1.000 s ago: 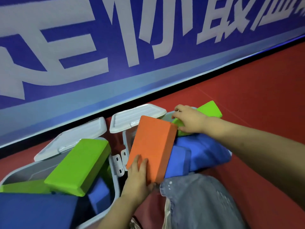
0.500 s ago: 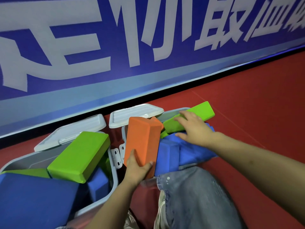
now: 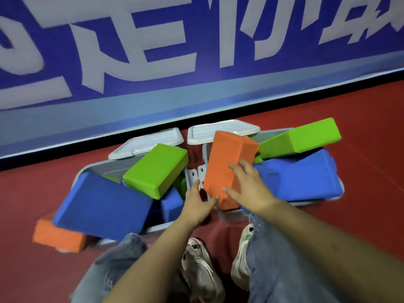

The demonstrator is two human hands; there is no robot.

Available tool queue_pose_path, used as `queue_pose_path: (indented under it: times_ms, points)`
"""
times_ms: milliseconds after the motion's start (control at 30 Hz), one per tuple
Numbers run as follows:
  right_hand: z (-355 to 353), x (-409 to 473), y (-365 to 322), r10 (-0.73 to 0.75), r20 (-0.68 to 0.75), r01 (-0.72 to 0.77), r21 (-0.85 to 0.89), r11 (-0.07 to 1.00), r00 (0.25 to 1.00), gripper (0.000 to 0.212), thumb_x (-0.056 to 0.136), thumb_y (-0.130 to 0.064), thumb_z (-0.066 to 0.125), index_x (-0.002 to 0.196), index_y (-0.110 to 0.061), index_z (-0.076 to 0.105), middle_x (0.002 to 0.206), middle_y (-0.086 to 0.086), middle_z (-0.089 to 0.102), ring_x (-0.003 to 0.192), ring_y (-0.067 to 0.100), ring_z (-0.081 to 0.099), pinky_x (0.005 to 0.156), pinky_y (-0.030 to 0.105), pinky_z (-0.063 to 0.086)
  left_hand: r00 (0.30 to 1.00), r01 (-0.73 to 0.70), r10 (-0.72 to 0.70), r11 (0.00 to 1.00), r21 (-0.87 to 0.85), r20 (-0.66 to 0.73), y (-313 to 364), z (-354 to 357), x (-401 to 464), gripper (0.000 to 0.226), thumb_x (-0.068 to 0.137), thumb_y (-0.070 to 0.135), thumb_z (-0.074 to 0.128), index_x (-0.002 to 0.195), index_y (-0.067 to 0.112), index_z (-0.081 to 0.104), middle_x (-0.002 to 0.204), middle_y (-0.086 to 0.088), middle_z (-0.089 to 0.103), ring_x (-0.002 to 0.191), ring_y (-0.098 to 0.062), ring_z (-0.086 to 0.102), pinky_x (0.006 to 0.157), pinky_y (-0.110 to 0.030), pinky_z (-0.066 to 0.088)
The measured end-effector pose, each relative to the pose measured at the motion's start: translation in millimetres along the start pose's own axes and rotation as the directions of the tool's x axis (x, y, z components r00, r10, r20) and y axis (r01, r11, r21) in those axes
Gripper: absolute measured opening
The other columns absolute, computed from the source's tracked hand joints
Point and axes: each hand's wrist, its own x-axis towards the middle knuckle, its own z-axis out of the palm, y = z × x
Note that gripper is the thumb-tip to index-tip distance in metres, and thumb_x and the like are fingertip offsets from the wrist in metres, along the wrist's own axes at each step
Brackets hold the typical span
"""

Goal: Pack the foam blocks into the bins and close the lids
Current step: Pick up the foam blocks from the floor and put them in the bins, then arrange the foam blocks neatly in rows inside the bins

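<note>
An orange foam block [image 3: 227, 158] stands tilted at the left end of the right bin [image 3: 336, 199]. My left hand [image 3: 200, 201] grips its lower left corner. My right hand [image 3: 249, 185] lies on its right face, fingers spread. Behind it a green block [image 3: 299, 138] leans across a big blue block [image 3: 299, 178]. The left bin [image 3: 91, 169] is overfull with a green block [image 3: 156, 169] and a blue block [image 3: 102, 205]. Another orange block [image 3: 58, 236] sticks out at its lower left. Both white lids [image 3: 150, 143] [image 3: 220, 130] are swung open towards the wall.
A blue banner wall [image 3: 196, 62] runs close behind the bins. Red floor [image 3: 360, 215] stretches to the right. My knees in jeans [image 3: 282, 265] and my two shoes [image 3: 203, 270] are just in front of the bins.
My right hand left the green block and came onto the orange block. The left hand slid to the block's lower corner. The view pulled back and now shows my legs.
</note>
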Motion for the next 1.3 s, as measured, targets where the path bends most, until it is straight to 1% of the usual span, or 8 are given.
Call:
queue_pose_path:
  times_ms: [167,333,533,700,833,1000,1200,1300]
  points:
    - [51,-23,-46,-0.051,0.101,0.04,0.108,0.993,0.994,0.066,0.085,-0.035,0.064,0.142,-0.018,0.036,0.143,0.01,0.03,0.131,0.031,0.034,0.11,0.038,0.03,0.993,0.121,-0.121,0.987,0.103,-0.001,-33,-34,-43,0.067,0.085,0.035,0.067,0.14,0.009,0.038,0.134,-0.001,0.046,0.124,-0.016,0.047,0.096,-0.022,0.035]
    - [91,-13,-75,-0.097,0.411,0.1,0.014,0.995,0.907,0.063,0.086,-0.037,0.06,0.141,-0.019,0.035,0.137,0.011,0.037,0.128,0.032,0.039,0.107,0.037,0.034,0.948,0.271,-0.309,0.911,0.311,0.078,-60,-71,-66,0.063,0.085,0.038,0.065,0.136,0.008,0.041,0.13,-0.009,0.052,0.114,-0.027,0.056,0.085,-0.029,0.045]
    - [151,12,-92,-0.107,0.602,0.158,-0.033,0.987,0.791,0.065,0.086,-0.039,0.059,0.144,-0.023,0.032,0.14,0.011,0.037,0.129,0.034,0.037,0.108,0.041,0.035,0.926,0.3,-0.376,0.798,0.523,0.042,-108,-89,-54,0.069,0.085,0.034,0.059,0.145,0.014,0.031,0.144,-0.013,0.037,0.13,-0.029,0.043,0.105,-0.034,0.038]
    - [208,28,-87,-0.124,0.653,0.2,-0.043,0.979,0.747,0.068,0.087,-0.033,0.057,0.146,-0.028,0.025,0.148,0.004,0.029,0.135,0.031,0.028,0.11,0.043,0.03,0.954,0.183,-0.286,0.797,0.576,0.093,-149,-75,-20,0.076,0.086,0.032,0.06,0.15,0.017,0.021,0.158,-0.009,0.016,0.145,-0.025,0.017,0.117,-0.037,0.019]
    - [231,41,-73,-0.084,0.67,0.219,-0.12,0.968,0.738,0.073,0.086,-0.034,0.058,0.148,-0.032,0.018,0.152,-0.003,0.022,0.141,0.026,0.016,0.111,0.044,0.025,0.96,0.166,-0.268,0.776,0.608,0.081,-169,-63,1,0.078,0.087,0.028,0.061,0.151,0.018,0.017,0.159,-0.004,0.013,0.147,-0.024,0.009,0.118,-0.038,0.017]
    - [234,40,-61,-0.123,0.664,0.244,-0.093,0.965,0.737,0.075,0.084,-0.03,0.06,0.148,-0.033,0.02,0.145,-0.003,0.03,0.133,0.025,0.027,0.111,0.038,0.028,0.968,0.205,-0.249,0.761,0.615,-0.015,-169,-47,-4,0.072,0.082,0.026,0.064,0.143,0.015,0.029,0.145,-0.005,0.03,0.14,-0.026,0.018,0.111,-0.04,0.031]
    - [225,4,-50,-0.142,0.73,0.298,-0.089,0.95,0.669,0.07,0.086,-0.027,0.059,0.146,-0.032,0.025,0.131,0.005,0.038,0.12,0.028,0.04,0.103,0.039,0.04,0.961,0.213,-0.276,0.75,0.626,0.003,-174,-43,-36,0.066,0.08,0.027,0.063,0.139,0.016,0.033,0.138,-0.003,0.034,0.137,-0.025,0.021,0.104,-0.039,0.038]
    - [205,0,-73,-0.174,0.62,0.413,-0.264,0.872,0.765,0.039,0.093,-0.029,0.048,0.131,-0.02,0.047,0.122,0.007,0.049,0.113,0.03,0.052,0.089,0.038,0.046,0.96,0.213,-0.279,0.764,0.608,0.013,-177,-37,-52,0.072,0.08,0.028,0.063,0.142,0.013,0.03,0.143,-0.006,0.03,0.14,-0.027,0.015,0.111,-0.04,0.032]
